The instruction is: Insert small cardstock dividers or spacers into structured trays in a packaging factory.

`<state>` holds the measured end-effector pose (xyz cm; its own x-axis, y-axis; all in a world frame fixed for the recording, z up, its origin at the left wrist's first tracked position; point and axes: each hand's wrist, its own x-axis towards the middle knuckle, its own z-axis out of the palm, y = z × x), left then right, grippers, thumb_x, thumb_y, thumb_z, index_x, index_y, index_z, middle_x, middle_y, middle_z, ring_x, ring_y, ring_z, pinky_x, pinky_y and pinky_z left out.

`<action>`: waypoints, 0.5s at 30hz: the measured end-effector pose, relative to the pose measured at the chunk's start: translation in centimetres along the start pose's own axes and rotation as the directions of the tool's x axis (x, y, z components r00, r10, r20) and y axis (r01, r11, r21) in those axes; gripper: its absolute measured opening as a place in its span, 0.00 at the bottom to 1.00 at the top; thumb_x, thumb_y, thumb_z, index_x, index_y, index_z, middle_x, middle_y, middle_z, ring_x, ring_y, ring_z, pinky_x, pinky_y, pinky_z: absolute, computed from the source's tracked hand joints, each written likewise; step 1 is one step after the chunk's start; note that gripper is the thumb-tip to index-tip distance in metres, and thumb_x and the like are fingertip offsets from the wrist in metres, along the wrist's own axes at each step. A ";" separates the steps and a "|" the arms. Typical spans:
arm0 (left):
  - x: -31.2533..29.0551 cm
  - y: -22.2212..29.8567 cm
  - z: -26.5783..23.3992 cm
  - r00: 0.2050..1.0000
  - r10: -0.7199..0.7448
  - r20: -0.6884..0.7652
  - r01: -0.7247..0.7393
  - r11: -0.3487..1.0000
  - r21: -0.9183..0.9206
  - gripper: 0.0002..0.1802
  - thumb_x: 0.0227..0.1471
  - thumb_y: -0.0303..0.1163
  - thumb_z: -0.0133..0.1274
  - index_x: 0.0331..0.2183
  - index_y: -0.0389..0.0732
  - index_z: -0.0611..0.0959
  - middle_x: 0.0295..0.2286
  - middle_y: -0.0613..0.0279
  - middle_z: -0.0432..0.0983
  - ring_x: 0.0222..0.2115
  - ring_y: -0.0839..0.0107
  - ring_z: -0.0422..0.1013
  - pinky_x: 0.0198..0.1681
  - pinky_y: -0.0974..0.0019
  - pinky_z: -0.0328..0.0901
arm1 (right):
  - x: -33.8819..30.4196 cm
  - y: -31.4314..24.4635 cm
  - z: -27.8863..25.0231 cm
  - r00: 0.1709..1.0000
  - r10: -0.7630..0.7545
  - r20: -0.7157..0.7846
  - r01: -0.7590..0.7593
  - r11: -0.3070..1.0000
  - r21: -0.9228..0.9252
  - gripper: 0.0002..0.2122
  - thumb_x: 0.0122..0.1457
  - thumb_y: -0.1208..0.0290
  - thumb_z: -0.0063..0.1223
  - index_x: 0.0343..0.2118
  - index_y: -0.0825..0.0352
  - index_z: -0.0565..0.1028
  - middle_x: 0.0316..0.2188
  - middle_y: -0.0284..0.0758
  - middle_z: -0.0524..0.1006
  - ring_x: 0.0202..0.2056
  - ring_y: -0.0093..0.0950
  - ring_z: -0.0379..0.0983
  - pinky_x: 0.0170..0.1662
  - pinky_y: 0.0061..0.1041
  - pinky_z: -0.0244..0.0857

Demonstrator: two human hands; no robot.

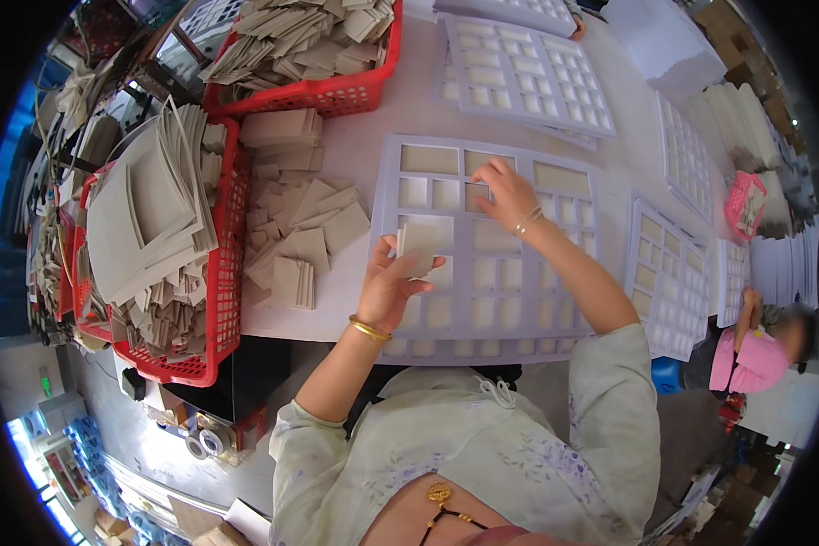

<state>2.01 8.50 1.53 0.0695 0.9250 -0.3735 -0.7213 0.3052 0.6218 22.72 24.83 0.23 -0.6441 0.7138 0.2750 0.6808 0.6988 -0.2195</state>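
A white frame panel [387,191] with many rectangular openings lies in front of me on the table. Some openings are filled with grey-beige board, while others look white. My left hand [389,284] is closed around a small stack of cardboard pieces [419,244], held over the panel's left side. My right hand [510,196] reaches to the panel's upper middle, its thumb and fingers apart and touching down at a small opening with a grey cardboard piece [476,193] in it. Under the near edge of this panel, another panel [482,350] sticks out.
Red plastic baskets [227,246] heaped with cardboard pieces stand at the left. Loose cardboard pieces [305,218] lie between basket and panel. More frame panels [528,73] are at the far side, others [669,273] at the right. A person in pink [760,364] is at far right.
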 end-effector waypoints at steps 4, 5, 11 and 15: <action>1.1 -0.4 1.6 0.999 -0.035 0.035 0.032 0.995 0.093 0.15 0.54 0.30 0.49 0.41 0.43 0.63 0.42 0.55 0.72 0.42 0.66 0.72 0.31 0.69 0.69 | -0.9 -5.5 -3.4 0.993 0.086 0.077 -0.115 0.763 0.636 0.15 0.45 0.78 0.62 0.37 0.63 0.73 0.33 0.31 0.71 0.25 0.22 0.71 0.26 0.20 0.66; 1.6 -0.6 1.9 0.995 -0.038 0.092 0.032 0.998 0.060 0.15 0.54 0.31 0.49 0.42 0.42 0.64 0.42 0.56 0.72 0.41 0.69 0.70 0.34 0.68 0.68 | -1.4 -6.6 -4.1 0.997 0.045 0.067 -0.079 0.710 0.699 0.14 0.45 0.77 0.61 0.37 0.63 0.73 0.33 0.33 0.72 0.25 0.23 0.72 0.27 0.21 0.67; 2.3 -2.3 2.6 0.993 -0.104 0.050 0.111 0.977 -0.184 0.20 0.59 0.46 0.42 0.47 0.42 0.67 0.42 0.60 0.70 0.39 0.71 0.68 0.37 0.66 0.64 | -3.7 -6.3 -2.3 0.990 0.084 -0.116 0.022 0.713 0.701 0.09 0.49 0.79 0.59 0.34 0.66 0.74 0.30 0.31 0.74 0.25 0.18 0.71 0.25 0.17 0.64; 2.4 -2.1 2.3 0.998 -0.056 -0.009 0.055 0.998 -0.041 0.23 0.62 0.49 0.34 0.50 0.44 0.68 0.42 0.60 0.69 0.41 0.69 0.68 0.37 0.65 0.66 | -3.5 -1.7 -3.2 0.794 0.559 0.239 -0.408 0.200 0.891 0.07 0.53 0.77 0.56 0.35 0.68 0.75 0.26 0.27 0.75 0.23 0.14 0.68 0.24 0.14 0.61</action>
<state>5.30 10.63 0.92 0.1034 0.9044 -0.4139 -0.7439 0.3466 0.5714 24.98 20.98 2.64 -0.2142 0.9684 -0.1277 0.0881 -0.1110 -0.9899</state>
